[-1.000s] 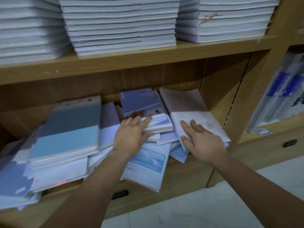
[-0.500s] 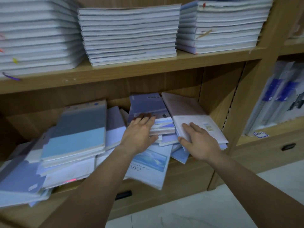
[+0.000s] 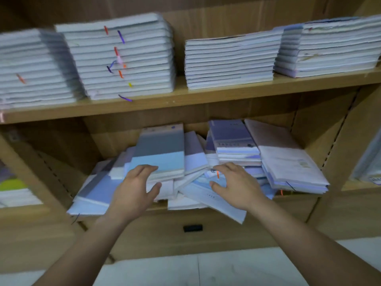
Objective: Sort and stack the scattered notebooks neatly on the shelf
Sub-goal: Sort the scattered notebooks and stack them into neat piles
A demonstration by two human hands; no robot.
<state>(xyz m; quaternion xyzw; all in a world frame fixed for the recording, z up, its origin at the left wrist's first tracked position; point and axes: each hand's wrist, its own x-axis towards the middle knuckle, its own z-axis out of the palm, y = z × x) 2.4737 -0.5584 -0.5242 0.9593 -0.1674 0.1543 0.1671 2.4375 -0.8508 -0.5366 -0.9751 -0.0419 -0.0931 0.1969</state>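
A jumble of notebooks lies on the lower shelf (image 3: 292, 200). A light blue and grey notebook (image 3: 159, 153) tops the left pile. A purple-covered stack (image 3: 235, 141) sits in the middle and a pinkish white stack (image 3: 288, 162) lies at the right. Loose white and blue notebooks (image 3: 208, 195) spill over the shelf's front edge. My left hand (image 3: 136, 188) hovers with fingers spread at the front edge of the blue notebook's pile. My right hand (image 3: 235, 184) rests, fingers curled, on the loose notebooks in the middle. Neither hand visibly grips anything.
The upper shelf (image 3: 206, 96) carries several tall neat stacks of white notebooks (image 3: 123, 58) with coloured ribbon markers. Upright wooden dividers (image 3: 338, 145) bound the compartment. A drawer with a black handle (image 3: 192, 228) lies below. More books fill the side compartments.
The view has swung left and up. Both hands moved left: my left from the middle stack to the blue notebook's pile, my right from the pinkish stack to the loose middle notebooks.
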